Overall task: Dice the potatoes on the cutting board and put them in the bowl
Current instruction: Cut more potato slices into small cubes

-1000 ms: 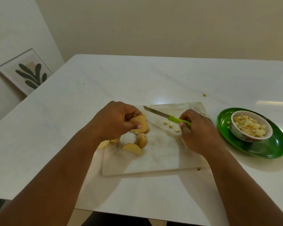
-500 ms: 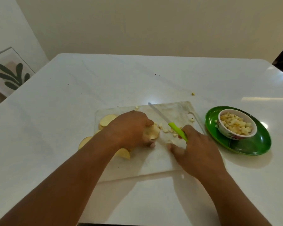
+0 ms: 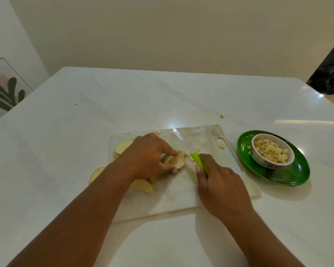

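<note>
A pale marble cutting board [image 3: 206, 189] lies in the middle of the white table. My left hand [image 3: 148, 157] presses a potato slice [image 3: 176, 160] flat on the board. My right hand [image 3: 218, 182] grips a knife [image 3: 183, 140] by its green handle, blade pointing away just right of the slice. More potato slices [image 3: 123, 146] lie at the board's left edge, one [image 3: 143, 186] under my left wrist. A few small dice [image 3: 187, 152] lie by the blade. A small bowl [image 3: 272, 151] filled with diced potato sits to the right.
The bowl stands on a green plate [image 3: 289, 174] right of the board. A stray potato bit [image 3: 222, 116] lies on the table beyond the board. One slice [image 3: 95, 173] hangs off the board's left side. A framed leaf picture [image 3: 4, 91] leans at far left.
My left hand brought the potato slice down from a raised hold and laid it flat on the board. My right hand lowered the knife beside it. The view shifted right.
</note>
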`<state>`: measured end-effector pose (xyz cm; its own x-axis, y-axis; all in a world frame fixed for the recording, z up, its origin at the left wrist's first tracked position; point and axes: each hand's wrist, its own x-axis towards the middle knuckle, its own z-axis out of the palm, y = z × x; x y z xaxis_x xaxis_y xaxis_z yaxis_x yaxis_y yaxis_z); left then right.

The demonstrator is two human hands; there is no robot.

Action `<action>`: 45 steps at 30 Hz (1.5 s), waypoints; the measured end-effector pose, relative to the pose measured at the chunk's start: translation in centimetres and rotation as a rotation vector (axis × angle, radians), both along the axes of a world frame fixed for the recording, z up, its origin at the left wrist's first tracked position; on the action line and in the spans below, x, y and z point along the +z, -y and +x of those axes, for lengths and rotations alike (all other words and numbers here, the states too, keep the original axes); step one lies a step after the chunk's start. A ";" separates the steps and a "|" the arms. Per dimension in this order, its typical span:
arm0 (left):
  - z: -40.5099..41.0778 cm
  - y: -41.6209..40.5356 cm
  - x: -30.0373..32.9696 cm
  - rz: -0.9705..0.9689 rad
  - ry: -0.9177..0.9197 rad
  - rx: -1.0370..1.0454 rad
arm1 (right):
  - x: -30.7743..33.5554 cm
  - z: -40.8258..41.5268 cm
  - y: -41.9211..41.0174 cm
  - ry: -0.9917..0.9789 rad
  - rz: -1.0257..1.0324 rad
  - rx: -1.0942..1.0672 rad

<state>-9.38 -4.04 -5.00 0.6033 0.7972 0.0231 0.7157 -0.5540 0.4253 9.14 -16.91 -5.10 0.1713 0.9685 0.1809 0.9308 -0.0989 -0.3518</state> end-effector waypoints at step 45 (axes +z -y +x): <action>3.4 1.4 -0.1 0.181 0.006 -0.189 | 0.3 -1.8 4.3 0.050 -0.039 -0.146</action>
<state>-6.01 -5.39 -5.06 0.7404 0.6530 0.1593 0.5901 -0.7450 0.3110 7.31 -21.25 -4.78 0.3028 0.9402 0.1558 0.9217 -0.2474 -0.2987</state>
